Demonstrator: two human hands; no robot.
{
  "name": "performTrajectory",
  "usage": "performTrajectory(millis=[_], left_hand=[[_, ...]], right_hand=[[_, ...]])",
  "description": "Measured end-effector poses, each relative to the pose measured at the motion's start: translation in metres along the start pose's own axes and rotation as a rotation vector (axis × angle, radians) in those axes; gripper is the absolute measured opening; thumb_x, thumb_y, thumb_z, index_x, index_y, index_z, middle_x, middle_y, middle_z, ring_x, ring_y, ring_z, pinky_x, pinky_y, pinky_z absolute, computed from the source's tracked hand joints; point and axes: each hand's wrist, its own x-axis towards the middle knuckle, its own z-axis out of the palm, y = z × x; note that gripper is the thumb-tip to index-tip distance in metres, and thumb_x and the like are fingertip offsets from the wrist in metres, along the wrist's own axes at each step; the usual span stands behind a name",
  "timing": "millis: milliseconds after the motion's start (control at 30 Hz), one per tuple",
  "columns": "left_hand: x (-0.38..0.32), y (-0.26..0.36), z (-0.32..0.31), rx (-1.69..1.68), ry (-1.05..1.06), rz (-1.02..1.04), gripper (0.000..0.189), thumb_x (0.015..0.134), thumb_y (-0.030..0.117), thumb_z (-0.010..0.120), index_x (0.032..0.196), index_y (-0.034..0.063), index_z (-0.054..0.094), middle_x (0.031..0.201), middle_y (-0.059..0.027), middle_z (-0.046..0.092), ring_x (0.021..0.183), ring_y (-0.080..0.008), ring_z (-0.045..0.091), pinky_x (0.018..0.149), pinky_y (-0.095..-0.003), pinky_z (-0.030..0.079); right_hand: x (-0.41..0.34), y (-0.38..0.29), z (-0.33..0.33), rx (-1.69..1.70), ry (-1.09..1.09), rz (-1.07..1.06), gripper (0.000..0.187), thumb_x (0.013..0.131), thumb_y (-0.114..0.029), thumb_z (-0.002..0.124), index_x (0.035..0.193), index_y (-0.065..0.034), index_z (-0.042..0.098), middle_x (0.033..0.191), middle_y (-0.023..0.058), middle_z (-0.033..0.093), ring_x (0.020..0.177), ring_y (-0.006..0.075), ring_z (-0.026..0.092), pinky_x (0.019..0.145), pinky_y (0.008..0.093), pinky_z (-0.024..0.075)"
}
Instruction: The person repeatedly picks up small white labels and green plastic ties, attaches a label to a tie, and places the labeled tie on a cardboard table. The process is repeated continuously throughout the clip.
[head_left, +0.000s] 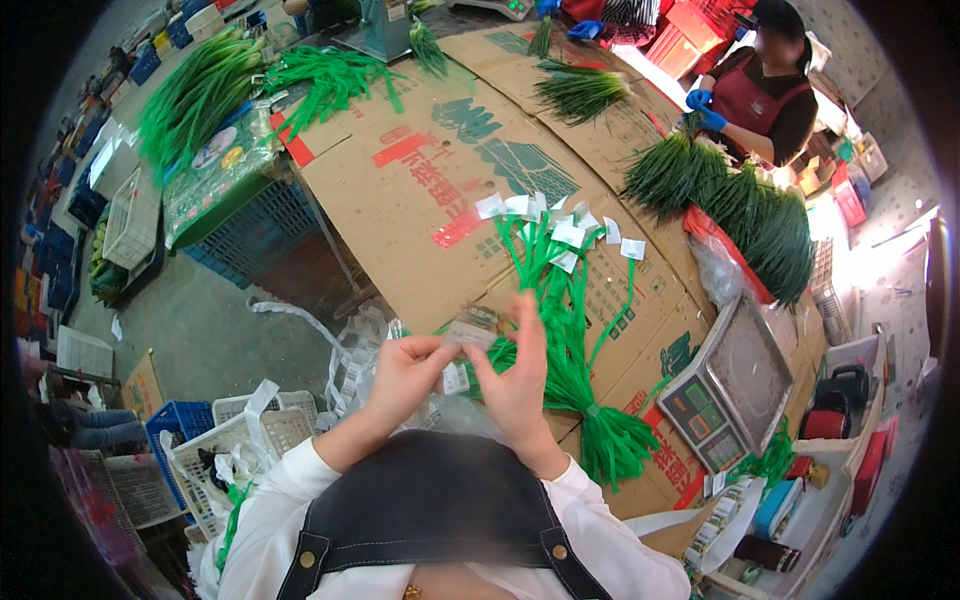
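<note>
Both hands meet just in front of my dark apron. My left hand (409, 375) pinches the lower left edge of a small printed label (471, 334). My right hand (521, 367) has its thumb at the label's lower edge, with its fingers raised and blurred. Another white tag (455, 378) hangs just below, beside my left fingers. To the right lies a bundle of green mesh net strips (562, 360), gathered near its lower end, with white tags (568, 234) on the far ends. It rests on flattened cardboard (420, 247).
A digital scale (727, 382) stands at the right. Bunches of green onions (765, 225) lie beyond it, near a co-worker (757, 97) in blue gloves. More green nets (330, 79) and long onions (202, 97) lie at the far left. A white basket (217, 457) and plastic strips are beside me.
</note>
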Motion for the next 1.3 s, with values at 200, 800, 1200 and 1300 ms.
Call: performTrajectory(millis=[200,800,1200,1300], left_hand=[[0.0,-0.005,-0.006,0.103,-0.07,0.027,0.017,0.092,0.014,0.068,0.088,-0.0024,0.073,0.063,0.0011,0.061,0.053,-0.0046,0.053,0.048,-0.0211,0.041],[-0.002,0.043,-0.115,-0.314,0.425,0.173,0.033,0.096,0.027,0.064,0.11,-0.0023,0.067,0.103,-0.0153,0.072,0.069,-0.0164,0.068,0.064,-0.0298,0.056],[-0.002,0.033,-0.129,0.773,-0.054,0.682,0.052,0.079,-0.002,0.059,0.131,0.0023,0.057,0.14,-0.0163,0.051,0.138,-0.0323,0.039,0.114,-0.0446,0.027],[0.005,0.017,-0.112,0.432,-0.171,0.432,0.035,0.082,-0.005,0.055,0.114,0.0008,0.066,0.111,-0.0131,0.066,0.11,-0.0266,0.06,0.096,-0.0369,0.044]], right_hand=[[0.006,-0.004,-0.01,-0.288,-0.121,-0.367,0.024,0.077,-0.01,0.075,0.101,-0.007,0.072,0.098,0.0045,0.065,0.096,0.0266,0.06,0.08,0.039,0.0449],[-0.013,0.003,0.076,-0.122,-0.558,-0.5,0.035,0.088,-0.03,0.069,0.113,-0.0069,0.064,0.085,0.0106,0.069,0.084,0.0291,0.068,0.075,0.038,0.0523],[-0.014,0.012,0.084,0.807,-0.79,0.522,0.016,0.097,-0.008,0.06,0.109,0.0029,0.062,0.097,0.0038,0.069,0.086,0.0087,0.063,0.077,0.0242,0.0496],[-0.012,0.002,0.071,0.712,-0.701,0.49,0.021,0.093,-0.007,0.065,0.111,0.0021,0.062,0.094,0.0047,0.069,0.084,0.0095,0.064,0.074,0.0253,0.0506]])
